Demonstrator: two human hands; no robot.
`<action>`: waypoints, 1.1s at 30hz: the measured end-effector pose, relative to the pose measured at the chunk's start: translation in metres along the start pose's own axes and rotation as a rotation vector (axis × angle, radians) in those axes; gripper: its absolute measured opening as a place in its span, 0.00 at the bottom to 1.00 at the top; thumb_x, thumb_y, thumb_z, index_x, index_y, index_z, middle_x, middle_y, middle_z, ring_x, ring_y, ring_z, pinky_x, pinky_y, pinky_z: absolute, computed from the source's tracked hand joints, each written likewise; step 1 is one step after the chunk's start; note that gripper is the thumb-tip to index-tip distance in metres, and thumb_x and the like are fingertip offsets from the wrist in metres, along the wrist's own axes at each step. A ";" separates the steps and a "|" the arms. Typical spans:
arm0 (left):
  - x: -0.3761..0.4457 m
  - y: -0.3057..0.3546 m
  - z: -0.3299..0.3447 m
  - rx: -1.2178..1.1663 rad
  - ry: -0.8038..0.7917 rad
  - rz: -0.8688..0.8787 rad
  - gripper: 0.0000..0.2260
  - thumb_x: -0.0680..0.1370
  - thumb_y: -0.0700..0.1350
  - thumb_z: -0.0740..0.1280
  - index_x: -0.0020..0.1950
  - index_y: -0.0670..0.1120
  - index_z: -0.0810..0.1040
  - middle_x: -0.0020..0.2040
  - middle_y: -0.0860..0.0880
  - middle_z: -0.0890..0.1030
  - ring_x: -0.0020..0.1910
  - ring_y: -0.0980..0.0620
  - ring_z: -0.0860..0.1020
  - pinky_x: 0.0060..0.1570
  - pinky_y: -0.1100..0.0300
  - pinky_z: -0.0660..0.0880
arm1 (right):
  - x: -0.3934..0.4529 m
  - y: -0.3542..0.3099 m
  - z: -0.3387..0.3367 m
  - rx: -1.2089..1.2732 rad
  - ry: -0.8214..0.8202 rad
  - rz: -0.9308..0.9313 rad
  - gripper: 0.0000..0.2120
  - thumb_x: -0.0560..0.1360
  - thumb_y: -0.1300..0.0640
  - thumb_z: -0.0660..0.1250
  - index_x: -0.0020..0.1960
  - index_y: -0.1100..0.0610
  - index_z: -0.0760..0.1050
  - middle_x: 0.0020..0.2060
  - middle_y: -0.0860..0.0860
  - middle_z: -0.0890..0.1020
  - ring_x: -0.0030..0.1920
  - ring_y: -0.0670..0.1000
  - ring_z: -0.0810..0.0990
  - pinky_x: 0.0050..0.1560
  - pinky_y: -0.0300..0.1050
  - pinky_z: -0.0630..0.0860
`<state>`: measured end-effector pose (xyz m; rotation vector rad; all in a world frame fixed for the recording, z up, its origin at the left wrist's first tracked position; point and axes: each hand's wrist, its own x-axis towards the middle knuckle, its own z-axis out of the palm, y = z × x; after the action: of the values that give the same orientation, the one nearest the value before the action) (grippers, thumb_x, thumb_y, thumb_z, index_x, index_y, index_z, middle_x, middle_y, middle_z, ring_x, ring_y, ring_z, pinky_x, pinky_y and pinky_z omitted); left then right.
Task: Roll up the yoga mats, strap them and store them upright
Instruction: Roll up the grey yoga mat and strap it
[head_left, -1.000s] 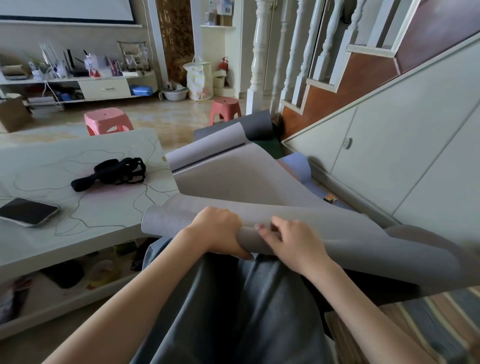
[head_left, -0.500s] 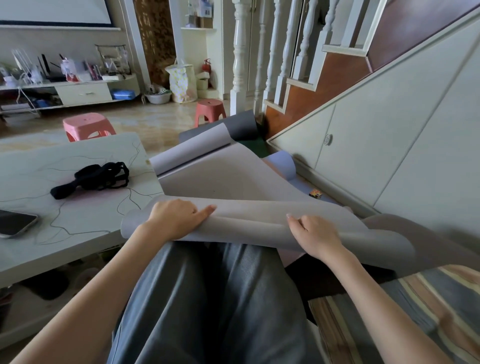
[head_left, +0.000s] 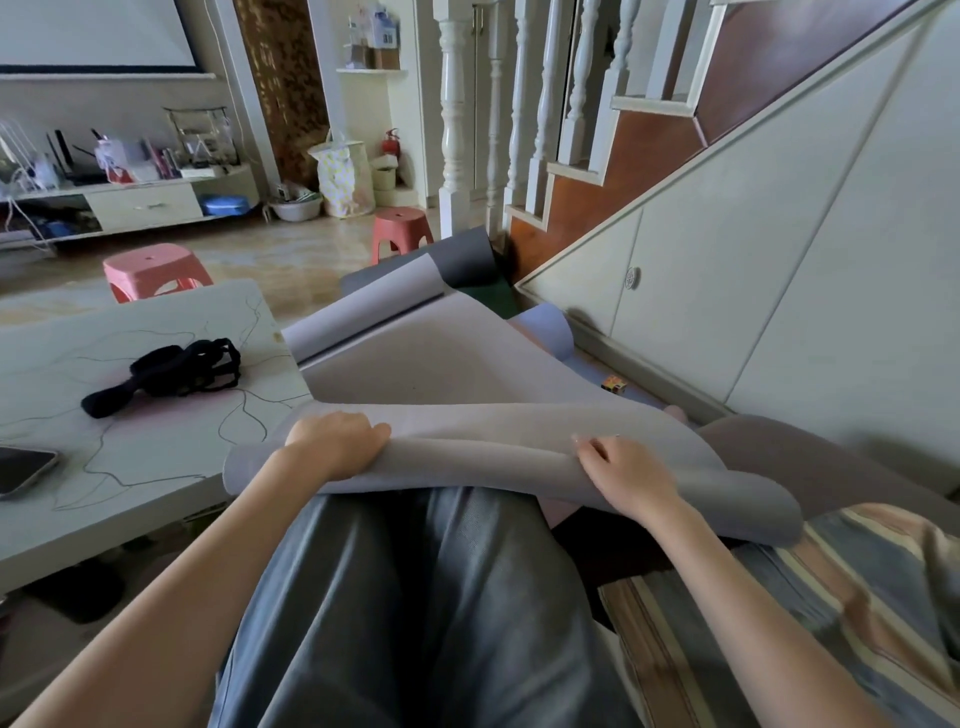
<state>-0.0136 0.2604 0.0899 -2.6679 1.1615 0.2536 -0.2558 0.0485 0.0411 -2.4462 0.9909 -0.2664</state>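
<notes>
1. Grey yoga mat (head_left: 467, 358): lies unrolled, running away from the person toward 12 o'clock. Its near end is curled into a loose roll (head_left: 483, 457) that rests across the person's lap.
2. Left hand (head_left: 332, 441): sits on the roll's left portion, at about 10 o'clock from the lap. The fingers are curled over the top of the roll and grip it; the thumb is hidden under the hand.
3. Right hand (head_left: 628, 475): sits on the roll's right portion, at about 2 o'clock from the lap. The fingers are bent, fingertips pressed into the roll's surface, holding it. Whether the thumb wraps under the roll cannot be determined.
4. The two hands are well apart, with a bare stretch of roll between them.
5. The mat's far end curls upward at 12 o'clock. A darker grey mat (head_left: 462, 254) lies just beyond it, beside the foot of the staircase (head_left: 613, 171).
6. A light blue mat (head_left: 545, 325) curls up at 1 o'clock, between the grey yoga mat and the white cabinet wall (head_left: 753, 291).
7. Black straps (head_left: 171, 369) lie bunched on the low table (head_left: 156, 452) at 10 o'clock, apart from the roll.
8. A phone (head_left: 21, 467) lies at the table's left edge, at 9 o'clock.
9. Two pink stools (head_left: 150, 270) stand on the floor at 11 and 12 o'clock.
</notes>
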 end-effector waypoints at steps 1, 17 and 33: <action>0.002 -0.001 0.000 0.001 -0.008 -0.016 0.18 0.84 0.48 0.46 0.63 0.45 0.72 0.64 0.44 0.75 0.60 0.45 0.73 0.57 0.52 0.69 | -0.002 0.002 -0.004 -0.099 0.064 -0.003 0.25 0.82 0.43 0.50 0.34 0.55 0.72 0.40 0.55 0.81 0.45 0.57 0.78 0.47 0.51 0.71; -0.024 0.026 0.012 -0.063 0.392 0.304 0.32 0.70 0.74 0.44 0.52 0.51 0.71 0.51 0.52 0.78 0.51 0.49 0.76 0.50 0.52 0.70 | 0.018 0.009 -0.004 -0.095 -0.388 0.176 0.24 0.84 0.48 0.46 0.67 0.62 0.71 0.68 0.61 0.72 0.65 0.58 0.72 0.62 0.50 0.64; 0.003 0.032 -0.011 0.004 0.114 0.278 0.14 0.66 0.49 0.72 0.48 0.51 0.73 0.53 0.49 0.79 0.53 0.47 0.78 0.46 0.58 0.74 | 0.003 0.039 0.014 -0.126 0.363 -0.030 0.22 0.79 0.41 0.54 0.32 0.51 0.74 0.32 0.50 0.78 0.41 0.57 0.79 0.37 0.47 0.67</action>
<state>-0.0342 0.2342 0.0954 -2.5409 1.5676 0.1446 -0.2718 0.0275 0.0095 -2.5821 1.1500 -0.6981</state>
